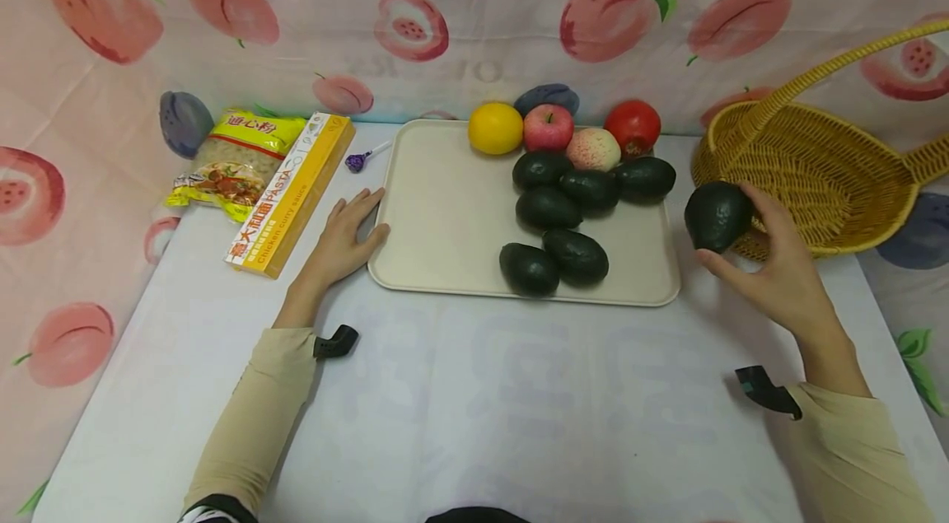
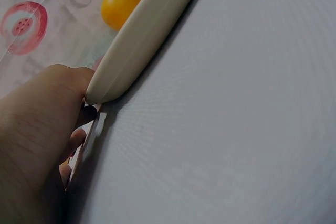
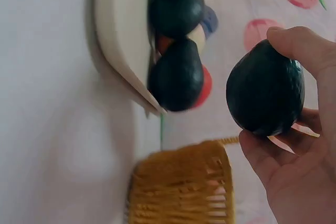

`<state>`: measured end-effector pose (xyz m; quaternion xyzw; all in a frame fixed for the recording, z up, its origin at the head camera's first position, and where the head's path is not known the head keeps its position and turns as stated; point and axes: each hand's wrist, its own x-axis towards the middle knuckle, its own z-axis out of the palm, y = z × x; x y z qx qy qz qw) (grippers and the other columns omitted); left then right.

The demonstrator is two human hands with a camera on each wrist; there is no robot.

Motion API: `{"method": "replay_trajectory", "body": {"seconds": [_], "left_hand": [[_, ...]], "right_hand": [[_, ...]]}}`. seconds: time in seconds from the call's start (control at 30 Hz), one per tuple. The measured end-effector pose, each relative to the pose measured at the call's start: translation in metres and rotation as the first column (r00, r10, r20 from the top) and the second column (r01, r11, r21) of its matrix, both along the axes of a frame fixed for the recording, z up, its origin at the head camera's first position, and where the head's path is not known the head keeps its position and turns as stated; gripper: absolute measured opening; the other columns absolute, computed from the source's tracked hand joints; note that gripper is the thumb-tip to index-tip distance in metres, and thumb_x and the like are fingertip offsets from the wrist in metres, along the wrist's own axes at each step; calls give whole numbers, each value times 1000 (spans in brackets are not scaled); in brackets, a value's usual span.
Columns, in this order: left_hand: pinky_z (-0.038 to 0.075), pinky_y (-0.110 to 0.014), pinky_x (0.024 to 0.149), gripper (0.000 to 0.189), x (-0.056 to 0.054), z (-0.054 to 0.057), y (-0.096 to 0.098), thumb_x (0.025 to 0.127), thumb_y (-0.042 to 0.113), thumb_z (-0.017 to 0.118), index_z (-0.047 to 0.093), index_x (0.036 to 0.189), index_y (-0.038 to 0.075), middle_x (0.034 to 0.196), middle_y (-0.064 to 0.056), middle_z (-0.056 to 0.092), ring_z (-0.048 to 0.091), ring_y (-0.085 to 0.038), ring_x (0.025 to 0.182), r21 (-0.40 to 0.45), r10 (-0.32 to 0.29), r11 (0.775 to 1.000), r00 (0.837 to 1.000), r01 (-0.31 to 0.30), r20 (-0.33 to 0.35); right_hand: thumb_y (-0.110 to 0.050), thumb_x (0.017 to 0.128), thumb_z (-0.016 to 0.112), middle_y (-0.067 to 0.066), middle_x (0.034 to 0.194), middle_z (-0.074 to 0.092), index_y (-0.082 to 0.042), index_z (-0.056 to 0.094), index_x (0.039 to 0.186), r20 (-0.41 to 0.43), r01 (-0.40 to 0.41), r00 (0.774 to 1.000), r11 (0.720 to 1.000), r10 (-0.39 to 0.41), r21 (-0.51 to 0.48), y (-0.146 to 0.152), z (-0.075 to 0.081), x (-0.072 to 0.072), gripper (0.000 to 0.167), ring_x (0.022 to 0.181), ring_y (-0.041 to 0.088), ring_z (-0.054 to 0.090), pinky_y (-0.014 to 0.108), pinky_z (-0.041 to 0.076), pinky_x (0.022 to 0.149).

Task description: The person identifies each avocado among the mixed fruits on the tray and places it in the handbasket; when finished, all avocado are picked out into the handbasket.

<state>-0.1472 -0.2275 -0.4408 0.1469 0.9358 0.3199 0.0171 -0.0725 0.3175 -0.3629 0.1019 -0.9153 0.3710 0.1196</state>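
My right hand (image 1: pixel 787 276) holds a dark green avocado (image 1: pixel 717 216) between thumb and fingers, raised between the tray's right edge and the wicker basket (image 1: pixel 808 177). In the right wrist view the same avocado (image 3: pixel 265 90) is gripped at its ends. My left hand (image 1: pixel 343 241) rests on the table with fingers spread, its thumb against the left rim of the beige tray (image 1: pixel 437 210). Several more avocados (image 1: pixel 549 207) lie on the tray's right half. Behind them sit a yellow lemon-like fruit (image 1: pixel 495 128), a red apple (image 1: pixel 549 128), a pale pink-speckled peach (image 1: pixel 593 149) and a tomato-like red fruit (image 1: pixel 633 128).
Left of the tray lie a yellow pasta box (image 1: pixel 292 198), a bag of macaroni (image 1: pixel 240 156) and a purple-wrapped lollipop (image 1: pixel 357 161). The basket's handle (image 1: pixel 838 58) arches up at the right. A fruit-print cloth (image 1: pixel 489 21) hangs behind the white table (image 1: pixel 482 399).
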Motion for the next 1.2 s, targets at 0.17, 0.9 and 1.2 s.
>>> {"method": "replay_trajectory", "body": {"seconds": [0.17,0.9,1.2], "left_hand": [[2,-47,122,61,0,0,0,94,32,54,32,148,14,151,-14,35,22,-29,145,-4,3,1000,1000,-3,1],[2,-45,122,60,1,0,-1,94,32,53,32,148,15,152,-13,35,23,-28,145,-18,20,1000,1000,-20,4],[2,-45,122,61,1,-1,0,94,35,52,32,148,16,151,-12,36,22,-28,145,-20,17,1000,1000,-17,0]], "right_hand": [[1,67,81,4,141,40,-24,31,147,10,62,998,998,-61,-33,16,8,-3,97,120,-5,38,-3,34,92],[-5,78,72,-1,147,34,-24,26,149,82,193,980,974,-184,-121,52,6,-20,86,129,5,38,3,35,100],[-10,83,67,3,153,24,-28,19,150,187,187,968,977,-165,-104,64,7,-29,84,136,10,33,11,29,110]]}}
